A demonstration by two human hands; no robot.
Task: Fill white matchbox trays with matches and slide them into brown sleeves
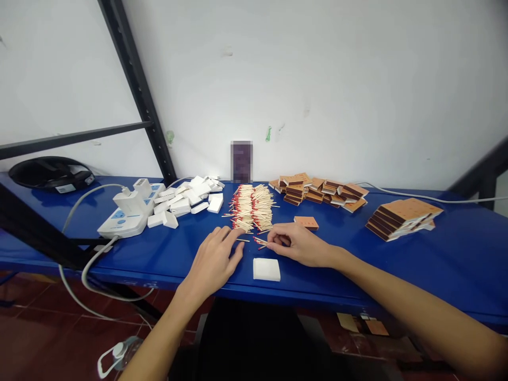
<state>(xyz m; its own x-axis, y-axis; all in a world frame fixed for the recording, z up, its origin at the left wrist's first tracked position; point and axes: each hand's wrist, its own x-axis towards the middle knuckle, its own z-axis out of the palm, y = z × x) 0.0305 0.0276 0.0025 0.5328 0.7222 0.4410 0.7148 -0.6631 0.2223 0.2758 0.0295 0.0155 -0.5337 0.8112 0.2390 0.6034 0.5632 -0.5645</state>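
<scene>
My right hand (pixel 296 243) is closed in a pinch on a few red-tipped matches (pixel 259 241), just above the blue tabletop. To the left, my left hand (pixel 216 256) rests with its thumb spread from its bent fingers, and a single match (pixel 243 240) lies by its fingertips. Between and below the hands sits a small white matchbox tray (pixel 266 269). Beyond them is a large pile of matches (pixel 253 208) in two rows. An orange matchbox sleeve (pixel 306 223) lies just behind my right hand.
White trays (pixel 190 194) are heaped at left, beside a power strip (pixel 130 211) with cables. Orange matchboxes (pixel 319 190) lie at back right; a neat stack (pixel 400 217) stands farther right. A pixelated dark object (pixel 242 161) leans on the wall. Black shelf posts (pixel 137 84) frame the table.
</scene>
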